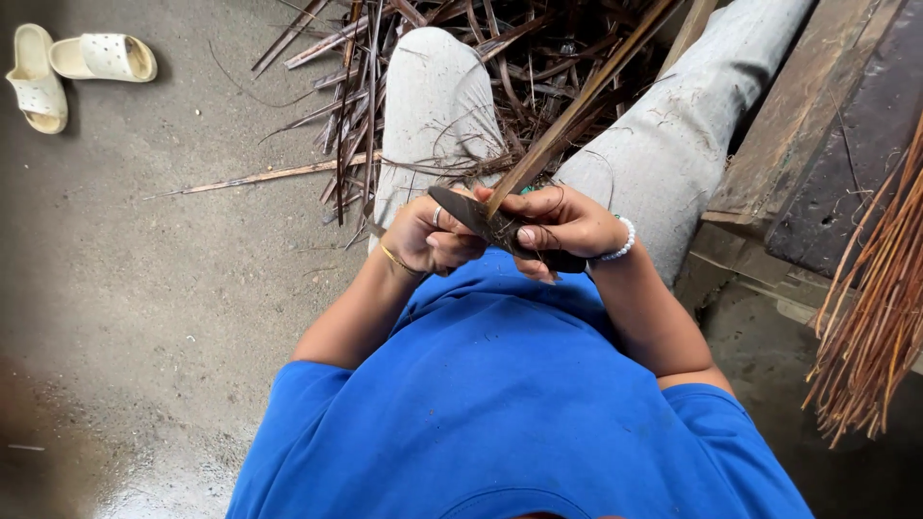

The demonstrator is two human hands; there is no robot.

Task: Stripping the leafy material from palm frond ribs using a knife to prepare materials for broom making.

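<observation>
The blue shirt (510, 404) fills the bottom of the view, and everything else is placed from it. Just above the shirt, the two hands meet close together. The left hand (428, 235) is closed into a fist around the handle of a dark knife (461, 207), and its blade points up and to the left, away from the shirt. This hand has a ring on one finger and a thin gold bracelet at the wrist. The right hand (558, 223), with a white bead bracelet at the wrist, has its fingers curled and pressed together, and they pinch the lower end of a long brown leaf strip (577, 106). The strip touches the knife just above the hands and goes up to the right, far from the shirt. Beyond the hands are the two knees in light grey trousers (437, 106). Farther from the shirt, around the knees, a pile of dry brown leaves (356, 77) lies on the grey floor (173, 269). To the right of the shirt hangs a bundle of thin orange-brown sticks (880, 317), next to a dark wooden bench (817, 144). Far to the upper left of the shirt, a pair of white sandals (72, 67) rests on the floor.
</observation>
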